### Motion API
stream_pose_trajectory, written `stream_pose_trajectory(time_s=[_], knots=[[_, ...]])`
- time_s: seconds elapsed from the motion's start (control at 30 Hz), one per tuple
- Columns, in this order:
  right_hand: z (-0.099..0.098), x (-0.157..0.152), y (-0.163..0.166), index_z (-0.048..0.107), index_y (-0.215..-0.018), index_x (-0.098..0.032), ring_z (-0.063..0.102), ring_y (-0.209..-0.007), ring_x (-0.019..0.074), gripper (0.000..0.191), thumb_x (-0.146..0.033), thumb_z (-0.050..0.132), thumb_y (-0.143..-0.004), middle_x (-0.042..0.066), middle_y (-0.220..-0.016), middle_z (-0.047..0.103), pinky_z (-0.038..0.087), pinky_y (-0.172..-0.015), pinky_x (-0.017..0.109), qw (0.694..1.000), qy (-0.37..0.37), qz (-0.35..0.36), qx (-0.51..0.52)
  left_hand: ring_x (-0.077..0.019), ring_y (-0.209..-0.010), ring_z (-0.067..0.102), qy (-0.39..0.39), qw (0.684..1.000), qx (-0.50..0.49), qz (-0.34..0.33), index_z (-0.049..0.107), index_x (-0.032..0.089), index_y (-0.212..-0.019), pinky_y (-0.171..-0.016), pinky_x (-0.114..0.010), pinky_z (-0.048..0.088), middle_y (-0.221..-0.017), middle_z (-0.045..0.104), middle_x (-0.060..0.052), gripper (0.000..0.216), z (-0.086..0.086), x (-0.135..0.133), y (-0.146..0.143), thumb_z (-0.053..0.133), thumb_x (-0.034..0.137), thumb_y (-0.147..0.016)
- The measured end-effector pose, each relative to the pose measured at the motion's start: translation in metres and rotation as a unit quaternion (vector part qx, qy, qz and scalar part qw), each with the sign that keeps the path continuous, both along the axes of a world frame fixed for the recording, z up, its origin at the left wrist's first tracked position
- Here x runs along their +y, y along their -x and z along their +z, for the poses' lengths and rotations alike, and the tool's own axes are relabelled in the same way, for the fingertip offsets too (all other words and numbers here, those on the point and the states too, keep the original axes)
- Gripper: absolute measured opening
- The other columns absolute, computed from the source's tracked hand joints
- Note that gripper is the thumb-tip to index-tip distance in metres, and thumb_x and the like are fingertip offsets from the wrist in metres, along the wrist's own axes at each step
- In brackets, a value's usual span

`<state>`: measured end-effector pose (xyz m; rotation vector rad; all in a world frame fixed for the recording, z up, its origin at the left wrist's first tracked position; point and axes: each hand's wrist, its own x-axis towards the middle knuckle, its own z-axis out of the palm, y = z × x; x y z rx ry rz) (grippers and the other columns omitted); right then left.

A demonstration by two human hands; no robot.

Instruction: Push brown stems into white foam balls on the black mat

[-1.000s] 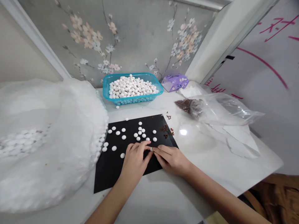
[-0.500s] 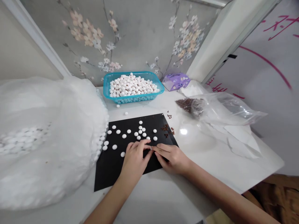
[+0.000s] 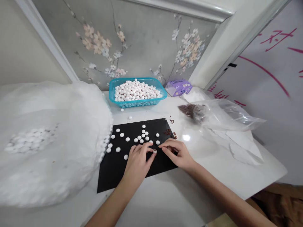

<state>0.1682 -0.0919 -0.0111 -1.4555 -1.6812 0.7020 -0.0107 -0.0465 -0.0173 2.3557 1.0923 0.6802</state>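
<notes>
Head view: just below the middle of the frame, the left hand (image 3: 137,160) pinches a small white bead (image 3: 154,151) between thumb and fingertips, low over the black mat (image 3: 113,176). A brown spot shows on top of the bead. Just to its right, the right hand (image 3: 180,154) is apart from it, thumb and forefinger tips close together; whether they hold anything, I cannot tell.

To work on this bead well, I would judge that the left pinch should be firm but light, since something so small and round could roll or shoot away. Its top is best left uncovered, so that the right fingertips can come straight to the brown spot. Resting the wrists would help with steadiness. The brown bits (image 3: 167,132) at the mat's upper right and the loose beads (image 3: 143,135) above the hands are easily brushed, so small movements seem wise.
</notes>
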Motion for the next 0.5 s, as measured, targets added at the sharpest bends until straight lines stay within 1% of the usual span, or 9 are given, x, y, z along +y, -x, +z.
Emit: stream_pose_trajectory(time_s=[0.07, 0.17, 0.23, 0.33, 0.43, 0.5], knots=[[-0.001, 0.002, -0.001, 0.063, -0.095, -0.019, 0.043, -0.047, 0.0055, 0.017, -0.020, 0.051, -0.083, 0.004, -0.082, 0.056, 0.038, -0.043, 0.020, 1.000, 0.014, 0.007, 0.001, -0.0179, -0.084, 0.059, 0.002, 1.000, 0.000, 0.002, 0.046, 0.024, -0.107, -0.082, -0.035, 0.038, -0.086, 0.069, 0.003, 0.024, 0.000, 0.000, -0.001, 0.054, 0.024, -0.085], [-0.002, 0.005, 0.001, 0.059, -0.105, -0.021, 0.041, -0.046, 0.0042, 0.026, -0.017, 0.053, -0.080, 0.004, -0.091, 0.054, 0.040, -0.044, 0.020, 0.998, 0.025, 0.054, -0.031, -0.0180, -0.085, 0.059, 0.003, 1.000, 0.000, 0.005, 0.046, 0.024, -0.108, -0.083, -0.036, 0.038, -0.087, 0.069, 0.002, 0.024, -0.001, 0.000, -0.001, 0.053, 0.024, -0.086], [-0.003, 0.006, 0.004, 0.058, -0.106, -0.021, 0.041, -0.047, 0.0042, 0.027, -0.017, 0.053, -0.080, 0.004, -0.092, 0.054, 0.041, -0.046, 0.020, 0.996, 0.024, 0.067, -0.058, -0.0177, -0.085, 0.059, 0.004, 1.000, 0.001, 0.005, 0.046, 0.023, -0.109, -0.083, -0.035, 0.039, -0.088, 0.068, 0.001, 0.024, -0.001, 0.000, 0.000, 0.052, 0.024, -0.086], [0.000, 0.008, 0.006, 0.059, -0.102, -0.021, 0.044, -0.051, 0.0059, 0.022, -0.018, 0.051, -0.082, 0.004, -0.093, 0.056, 0.042, -0.050, 0.021, 0.992, 0.019, 0.082, -0.090, -0.0171, -0.084, 0.059, 0.000, 1.000, 0.001, 0.004, 0.047, 0.023, -0.109, -0.083, -0.035, 0.039, -0.087, 0.067, 0.001, 0.024, 0.001, 0.000, 0.001, 0.051, 0.022, -0.086], [0.012, 0.016, 0.000, 0.060, -0.100, -0.021, 0.046, -0.053, 0.0068, 0.018, -0.022, 0.052, -0.084, 0.004, -0.092, 0.057, 0.042, -0.051, 0.021, 0.990, 0.006, 0.091, -0.106, -0.0175, -0.082, 0.059, -0.034, 0.999, 0.002, 0.029, 0.048, 0.022, -0.107, -0.080, -0.034, 0.040, -0.087, 0.066, 0.000, 0.022, 0.004, -0.001, 0.003, 0.050, 0.025, -0.086], [0.027, 0.030, -0.008, 0.061, -0.099, -0.020, 0.046, -0.052, 0.0067, 0.017, -0.025, 0.053, -0.084, 0.004, -0.092, 0.057, 0.042, -0.051, 0.021, 0.990, -0.021, 0.073, -0.119, -0.0175, -0.075, 0.059, -0.059, 0.996, 0.025, 0.055, 0.051, 0.021, -0.101, -0.072, -0.032, 0.041, -0.081, 0.064, -0.001, 0.017, 0.005, -0.003, 0.003, 0.049, 0.029, -0.086]])
